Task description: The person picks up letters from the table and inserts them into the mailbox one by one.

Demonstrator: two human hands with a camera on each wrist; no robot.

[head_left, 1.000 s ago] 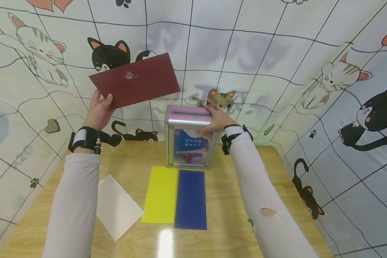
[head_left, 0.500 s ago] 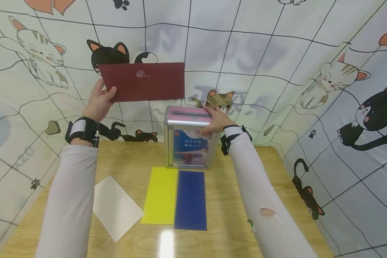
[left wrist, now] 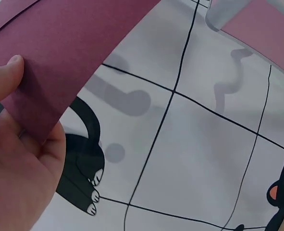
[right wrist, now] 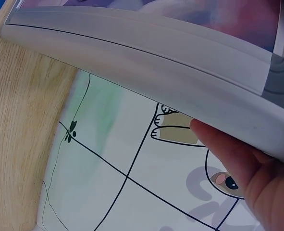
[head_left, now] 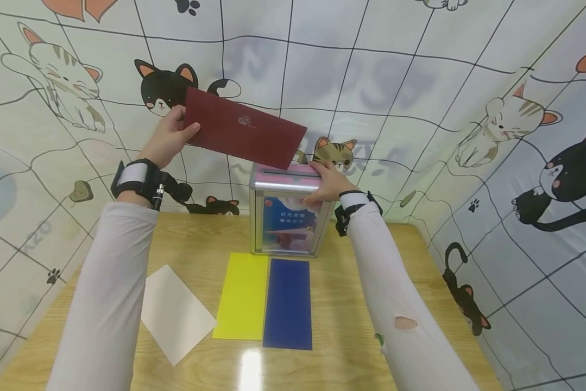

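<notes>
Maroon envelope (head_left: 244, 128) now tilts down toward the slotted box (head_left: 289, 209).
Left hand (head_left: 168, 137) pinches its far end, corner lowered over the slot; right hand (head_left: 328, 182) grips the box top.

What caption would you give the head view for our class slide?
Left hand tilts a maroon envelope toward the slot of a box steadied by the right hand.

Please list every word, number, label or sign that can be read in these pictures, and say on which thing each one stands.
Box with pink lid and metal frame: its blue front panel bears Chinese characters, too blurred to read.
Dark red paper envelope, held in the left hand: a small pale emblem with tiny print beside it, too small to read.
Cat-patterned wall cloth: faint grey marks show through, not readable.
Nothing is readable.
</notes>
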